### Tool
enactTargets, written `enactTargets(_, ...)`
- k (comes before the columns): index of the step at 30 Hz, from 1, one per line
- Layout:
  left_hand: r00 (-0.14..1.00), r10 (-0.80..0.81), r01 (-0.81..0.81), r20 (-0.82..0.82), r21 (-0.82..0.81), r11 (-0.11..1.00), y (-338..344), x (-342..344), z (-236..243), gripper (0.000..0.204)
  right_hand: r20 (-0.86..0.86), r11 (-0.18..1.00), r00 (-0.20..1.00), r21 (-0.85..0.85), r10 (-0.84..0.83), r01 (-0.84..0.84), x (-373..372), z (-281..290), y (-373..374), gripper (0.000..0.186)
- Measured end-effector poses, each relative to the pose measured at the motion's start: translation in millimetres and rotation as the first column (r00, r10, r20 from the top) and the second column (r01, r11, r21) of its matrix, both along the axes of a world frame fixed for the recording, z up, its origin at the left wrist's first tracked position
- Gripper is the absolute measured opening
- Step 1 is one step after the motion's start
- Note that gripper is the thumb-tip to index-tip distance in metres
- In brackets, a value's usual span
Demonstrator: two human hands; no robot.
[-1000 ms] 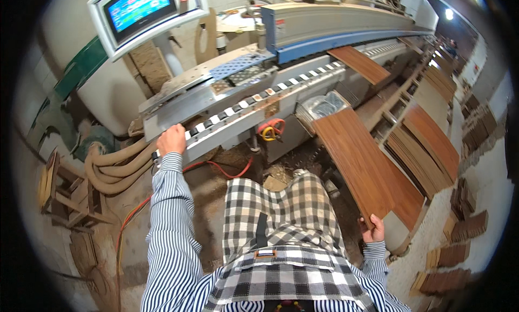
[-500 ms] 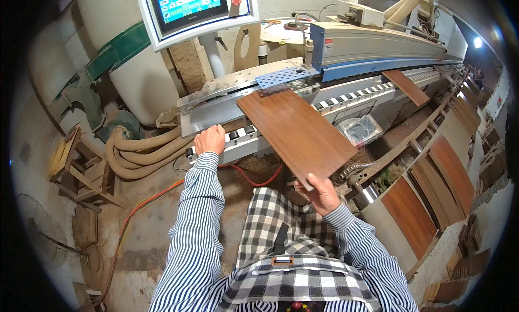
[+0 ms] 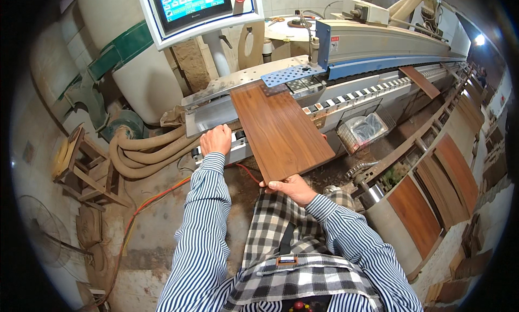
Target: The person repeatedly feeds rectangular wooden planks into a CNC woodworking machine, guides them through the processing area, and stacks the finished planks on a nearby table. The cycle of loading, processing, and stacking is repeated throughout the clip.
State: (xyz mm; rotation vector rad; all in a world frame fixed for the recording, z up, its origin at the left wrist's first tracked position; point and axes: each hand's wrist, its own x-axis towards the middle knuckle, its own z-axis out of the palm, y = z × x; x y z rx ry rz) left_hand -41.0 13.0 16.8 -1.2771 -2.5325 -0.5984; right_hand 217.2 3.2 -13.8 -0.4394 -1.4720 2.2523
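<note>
My right grip (image 3: 290, 188) pinched the near edge of the board (image 3: 284, 131), which lay across the rail (image 3: 357, 93); keeping it level seemed wise. My left grip (image 3: 216, 140) curled closed over the rail's end.

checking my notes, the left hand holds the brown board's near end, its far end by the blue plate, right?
Not left: the head view shows the right hand holding the brown board at its near end, the far end by the blue plate.

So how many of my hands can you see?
2: the left hand rests on the roller rail, the right hand grips the brown board near one corner. Neither is hidden.
</note>
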Motion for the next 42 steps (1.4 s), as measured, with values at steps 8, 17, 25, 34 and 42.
enactTargets(8, 1.000, 0.007, -0.007, 0.008, 0.006, 1.000, -1, 2, 1, 0.041, 0.002, 0.987, 0.994, 0.121, -0.109, 0.108, 9, -10, 4, 0.027)
enactTargets(17, 1.000, -0.001, 0.001, 0.028, 0.010, 1.000, -1, 3, 3, 0.041, 0.001, 0.954, 0.959, 0.099, -0.284, 0.282, 36, -17, 23, 0.028)
enactTargets(25, 1.000, 0.003, -0.004, 0.027, 0.006, 1.000, -1, 2, 4, 0.041, 0.017, 0.900, 0.905, 0.111, -0.425, 0.421, 65, -23, 44, 0.030)
enactTargets(34, 1.000, 0.026, -0.027, 0.008, 0.017, 1.000, -1, 0, -1, 0.041, 0.066, 0.812, 0.809, 0.085, -0.583, 0.578, 93, -24, 64, 0.027)
enactTargets(42, 0.998, -0.035, 0.037, 0.043, -0.043, 0.998, 12, -9, -15, 0.047, 0.107, 0.673, 0.666, 0.039, -0.738, 0.739, 152, -30, 79, 0.040)
